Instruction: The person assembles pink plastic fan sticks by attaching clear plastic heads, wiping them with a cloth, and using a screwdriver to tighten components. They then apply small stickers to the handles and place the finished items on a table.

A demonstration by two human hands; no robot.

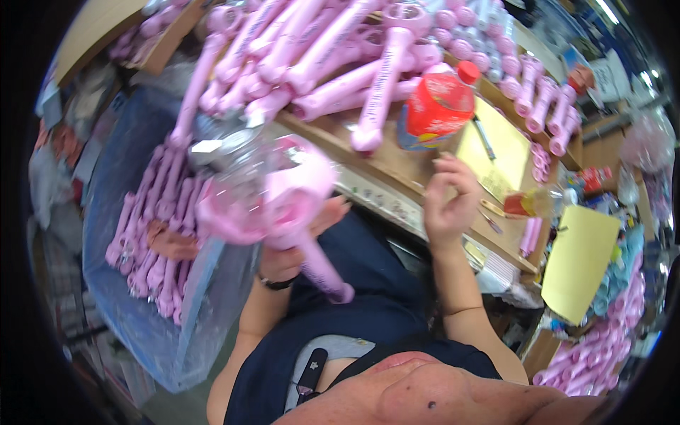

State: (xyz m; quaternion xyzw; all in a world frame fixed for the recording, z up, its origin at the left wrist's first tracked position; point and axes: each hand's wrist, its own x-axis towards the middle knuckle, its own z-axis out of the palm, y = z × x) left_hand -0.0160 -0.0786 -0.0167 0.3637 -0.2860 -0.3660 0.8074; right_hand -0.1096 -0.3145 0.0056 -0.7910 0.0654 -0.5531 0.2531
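Note:
My left hand [287, 261], with a dark band at its wrist, is closed round a pink plastic toy wand [322, 273]. The wand's handle slants down to the right. Around its round pink head, clear shiny plastic parts [244, 159] blur together, and I cannot tell how many pieces are there. They hang between the blue bag and the table edge. My right hand [450, 202] is raised over the table's near edge, fingers loosely bent and apart, with nothing visible in them. It is nearest to a red-labelled bottle [439, 106] and a yellow sheet [496, 152].
At my left a large blue plastic bag [120, 234] holds several pink wands [166, 191]. More wands [312, 53] are heaped on the cardboard-edged table. A pen [485, 138] lies on the yellow sheet. Farther right are a bottle of orange liquid [535, 203] and another yellow sheet [579, 258].

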